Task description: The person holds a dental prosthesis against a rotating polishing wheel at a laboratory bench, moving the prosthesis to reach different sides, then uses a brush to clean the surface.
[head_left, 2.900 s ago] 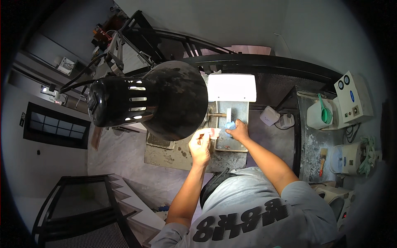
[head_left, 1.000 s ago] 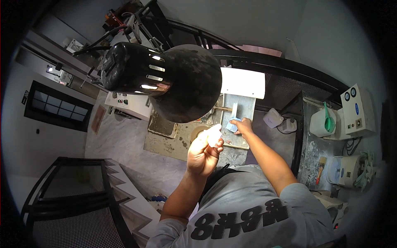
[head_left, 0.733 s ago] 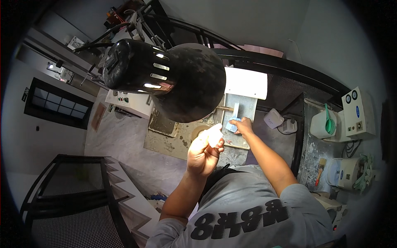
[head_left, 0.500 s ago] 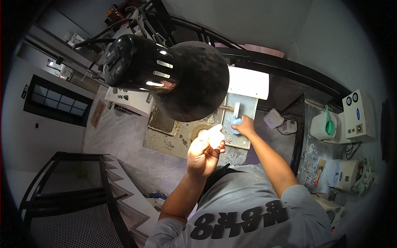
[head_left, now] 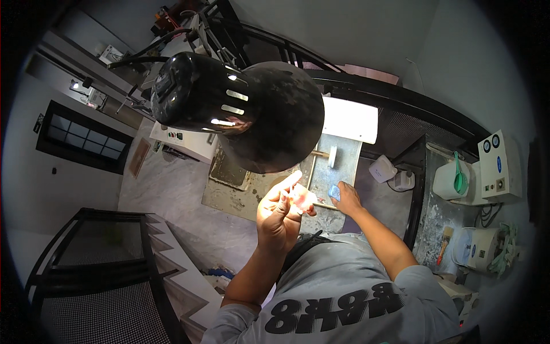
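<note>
I watch the left hand (head_left: pixel 278 215) from far off, and its fingers are closed in a pinch on a small pink piece (head_left: pixel 304 198). One finger reaches up past the piece, and its tip shines white in the strong light. The light is so bright there that I cannot tell the piece's edges. The piece is up near the tray's near left corner, between my view and the bench (head_left: pixel 229 198). I see the right hand (head_left: pixel 349 199) with its fingers bent round a blue block (head_left: pixel 334 192), so that hand is gripping too. The block is over the near part of the gray tray (head_left: pixel 344 172), but I cannot tell if it touches the bottom. Past the block, and apart from it, I see a white wheel (head_left: pixel 333 157) on the end of a rod (head_left: pixel 320 153). A big black lamp (head_left: pixel 281 114) hangs on the left and hides part of the bench. A white panel (head_left: pixel 350 119) is at the tray's far end.
</note>
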A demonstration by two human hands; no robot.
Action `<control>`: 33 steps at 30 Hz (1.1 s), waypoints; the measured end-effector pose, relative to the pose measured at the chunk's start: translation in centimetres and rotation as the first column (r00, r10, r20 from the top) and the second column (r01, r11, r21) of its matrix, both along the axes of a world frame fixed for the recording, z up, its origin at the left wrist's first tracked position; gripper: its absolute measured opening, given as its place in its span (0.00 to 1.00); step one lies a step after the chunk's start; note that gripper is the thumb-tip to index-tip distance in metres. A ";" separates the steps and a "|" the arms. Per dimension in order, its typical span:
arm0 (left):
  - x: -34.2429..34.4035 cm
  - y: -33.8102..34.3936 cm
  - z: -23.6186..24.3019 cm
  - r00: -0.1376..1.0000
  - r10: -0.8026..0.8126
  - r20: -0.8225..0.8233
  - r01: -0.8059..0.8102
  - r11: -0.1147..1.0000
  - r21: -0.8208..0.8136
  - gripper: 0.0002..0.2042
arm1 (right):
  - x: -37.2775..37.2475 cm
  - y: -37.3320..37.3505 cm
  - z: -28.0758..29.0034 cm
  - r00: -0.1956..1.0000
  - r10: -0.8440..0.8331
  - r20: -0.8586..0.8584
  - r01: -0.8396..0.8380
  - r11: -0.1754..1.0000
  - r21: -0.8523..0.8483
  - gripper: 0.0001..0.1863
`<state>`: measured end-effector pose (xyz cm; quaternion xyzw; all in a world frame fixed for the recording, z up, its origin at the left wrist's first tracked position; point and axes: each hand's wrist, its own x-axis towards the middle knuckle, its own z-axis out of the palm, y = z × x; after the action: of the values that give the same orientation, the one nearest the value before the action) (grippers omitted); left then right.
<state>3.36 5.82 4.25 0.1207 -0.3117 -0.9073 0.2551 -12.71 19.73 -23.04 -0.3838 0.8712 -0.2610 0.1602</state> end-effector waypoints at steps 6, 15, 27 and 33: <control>-0.4 0.3 0.7 0.999 0.035 0.005 -0.034 0.996 -0.080 0.23 | 0.9 0.2 -1.1 0.992 0.066 -0.110 -0.073 0.996 -0.057 0.24; 0.0 0.3 -0.8 0.982 0.188 -0.022 -0.187 0.943 -0.275 0.11 | 0.9 0.4 -1.4 0.993 0.064 -0.103 -0.074 0.993 -0.092 0.25; -0.1 0.8 -0.5 0.976 0.218 -0.032 -0.213 0.899 -0.383 0.12 | 0.9 0.4 -1.5 0.995 0.051 -0.084 -0.057 0.996 -0.075 0.25; -0.2 0.9 -0.9 0.981 0.190 -0.037 -0.190 0.907 -0.375 0.12 | 0.9 0.5 -1.6 0.994 0.055 -0.093 -0.064 0.993 -0.098 0.25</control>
<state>3.19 6.72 3.40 0.0992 -0.4668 -0.8015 0.3605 -11.85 20.21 -24.67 -0.4287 0.8513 -0.2821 0.1092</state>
